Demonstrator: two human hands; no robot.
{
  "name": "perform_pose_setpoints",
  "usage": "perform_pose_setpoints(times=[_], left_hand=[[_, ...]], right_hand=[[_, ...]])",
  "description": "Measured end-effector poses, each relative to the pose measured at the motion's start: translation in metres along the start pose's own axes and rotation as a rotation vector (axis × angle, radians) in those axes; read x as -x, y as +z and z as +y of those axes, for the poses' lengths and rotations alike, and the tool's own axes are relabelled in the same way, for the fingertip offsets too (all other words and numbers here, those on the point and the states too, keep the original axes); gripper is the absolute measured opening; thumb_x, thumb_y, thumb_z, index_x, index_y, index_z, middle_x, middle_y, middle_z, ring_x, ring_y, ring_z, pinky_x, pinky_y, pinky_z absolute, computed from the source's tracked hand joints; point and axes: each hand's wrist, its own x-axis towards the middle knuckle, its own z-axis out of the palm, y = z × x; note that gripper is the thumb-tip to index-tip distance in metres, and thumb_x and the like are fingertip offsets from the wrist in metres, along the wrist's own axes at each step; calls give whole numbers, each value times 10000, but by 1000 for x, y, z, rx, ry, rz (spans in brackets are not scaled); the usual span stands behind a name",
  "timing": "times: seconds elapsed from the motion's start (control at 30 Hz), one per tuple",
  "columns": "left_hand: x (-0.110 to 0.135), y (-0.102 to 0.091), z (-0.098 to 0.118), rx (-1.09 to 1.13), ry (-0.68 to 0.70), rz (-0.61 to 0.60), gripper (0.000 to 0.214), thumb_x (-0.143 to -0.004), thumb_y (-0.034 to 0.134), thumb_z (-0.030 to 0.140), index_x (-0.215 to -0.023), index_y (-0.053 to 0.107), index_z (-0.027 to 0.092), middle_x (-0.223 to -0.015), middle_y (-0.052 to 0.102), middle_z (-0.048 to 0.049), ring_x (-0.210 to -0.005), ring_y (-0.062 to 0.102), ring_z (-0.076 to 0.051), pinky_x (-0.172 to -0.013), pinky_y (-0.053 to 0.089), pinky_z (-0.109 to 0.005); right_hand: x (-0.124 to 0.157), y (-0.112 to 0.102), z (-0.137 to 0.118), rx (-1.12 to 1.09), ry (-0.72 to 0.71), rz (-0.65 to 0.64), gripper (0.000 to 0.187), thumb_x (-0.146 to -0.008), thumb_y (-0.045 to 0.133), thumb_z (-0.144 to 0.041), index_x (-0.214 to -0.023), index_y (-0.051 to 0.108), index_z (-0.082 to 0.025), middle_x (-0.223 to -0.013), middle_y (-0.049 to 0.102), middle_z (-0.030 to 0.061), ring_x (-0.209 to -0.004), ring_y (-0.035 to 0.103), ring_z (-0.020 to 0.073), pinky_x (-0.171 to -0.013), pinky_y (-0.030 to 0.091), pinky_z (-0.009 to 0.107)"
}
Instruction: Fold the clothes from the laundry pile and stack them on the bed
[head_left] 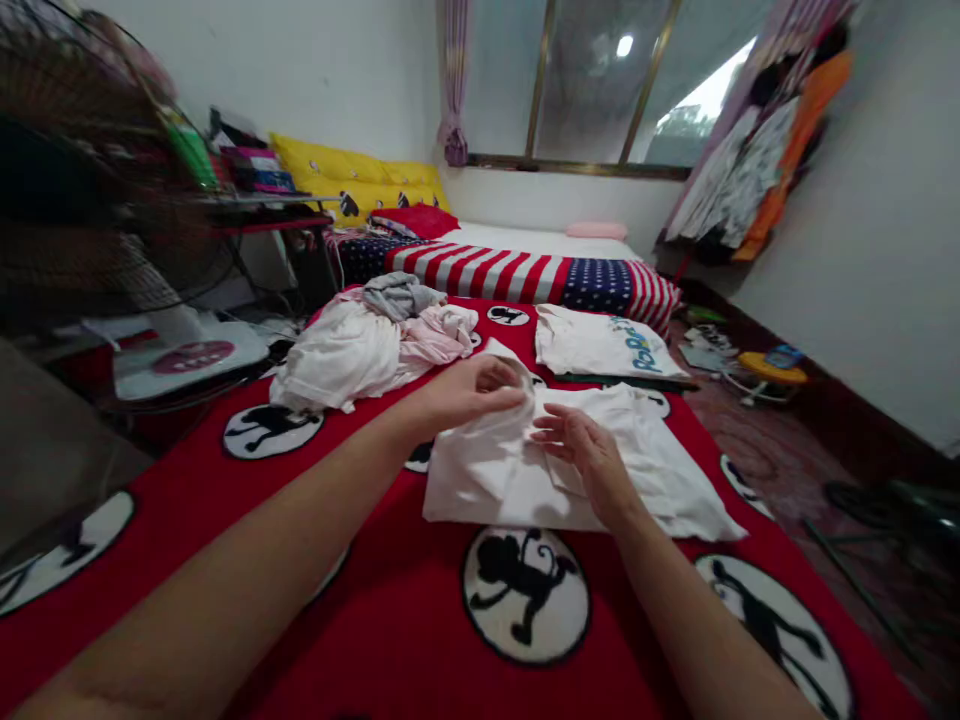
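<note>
A white garment point(645, 470), perhaps a shirt, lies partly folded on the red bedspread point(390, 600) with its round monkey patches. At its far left part, my left hand point(484, 388) has its fingers curled round a raised edge of the white cloth. My right hand point(581, 445) hovers over or rests on the garment's middle, its fingers stretched out and slightly apart; whether they touch the cloth I cannot tell. Just beyond sits a folded white T-shirt point(592, 340) with blue lettering. To the left is a loose pile of white clothes point(341, 350) with pink and grey pieces.
Behind stands another bed with a stars-and-stripes cover point(480, 272) and yellow cushions point(352, 178). At the left are a fan point(82, 170) and a cluttered table point(262, 205). Clothes point(750, 170) hang on the right, above a small yellow stool point(772, 366).
</note>
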Motion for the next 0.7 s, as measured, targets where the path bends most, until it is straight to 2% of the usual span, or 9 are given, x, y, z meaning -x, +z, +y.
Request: perform_pose_setpoints(times=[0.07,0.1,0.13,0.17,0.27,0.33,0.4,0.57,0.7], left_hand=[[-14,19,-4,149,-11,-48,507,-750,713,465,-1139,611,157,-1087,686,-138,-976,667,-244,-733,531,-306],[-19,26,-8,183,-8,-23,499,-768,690,472,-1149,607,160,-1089,688,-139,-959,674,-242,-725,535,-311],[-24,30,-15,192,-2,34,478,-784,669,470,-1143,613,158,-1082,693,-138,-946,678,-240,-728,538,-319],[-27,32,-24,177,15,157,437,-799,647,461,-1101,631,145,-1058,701,-139,-930,681,-236,-742,539,-329],[-29,21,-62,-40,36,524,308,-811,618,382,-979,686,132,-1008,719,-132,-943,671,-237,-842,524,-370],[-27,8,-87,-185,12,609,276,-795,626,336,-966,705,134,-1038,719,-130,-979,660,-242,-900,505,-379],[-26,-3,-104,-213,9,646,300,-807,607,343,-1000,702,132,-1056,718,-122,-984,660,-235,-912,502,-372],[-27,-14,-114,-195,86,823,341,-854,531,384,-985,686,109,-998,724,-119,-926,662,-221,-872,507,-349],[-26,-12,-112,-235,72,832,307,-858,530,359,-954,691,115,-972,726,-117,-918,659,-222,-877,493,-345]], right_hand=[[0,-3,0,-1,143,30,652,-784,513,-725,-1134,640,-189,-975,728,77,-913,682,257,-767,532,350],[0,-4,0,13,187,52,651,-786,507,-724,-1125,646,-186,-965,732,80,-914,683,267,-764,534,362],[-1,-6,0,36,214,77,639,-778,531,-710,-1116,651,-182,-967,734,82,-920,682,275,-770,535,371],[-1,-7,0,85,219,119,603,-748,606,-666,-1095,657,-176,-983,734,82,-937,678,281,-794,532,377],[-2,-11,4,189,159,190,600,-615,795,-489,-1095,643,-163,-1076,719,85,-986,665,283,-860,521,385],[-3,-12,8,191,129,193,645,-585,821,-412,-1144,617,-164,-1108,710,86,-996,663,276,-876,519,393],[-4,-13,12,176,108,195,651,-587,815,-373,-1169,607,-167,-1093,715,81,-985,668,268,-878,519,394],[-5,-12,15,120,94,214,602,-579,804,-340,-1128,639,-161,-1024,735,75,-935,682,261,-841,532,374],[-6,-6,10,96,95,264,585,-568,790,-300,-1123,650,-182,-1022,736,60,-910,688,252,-810,540,358]])
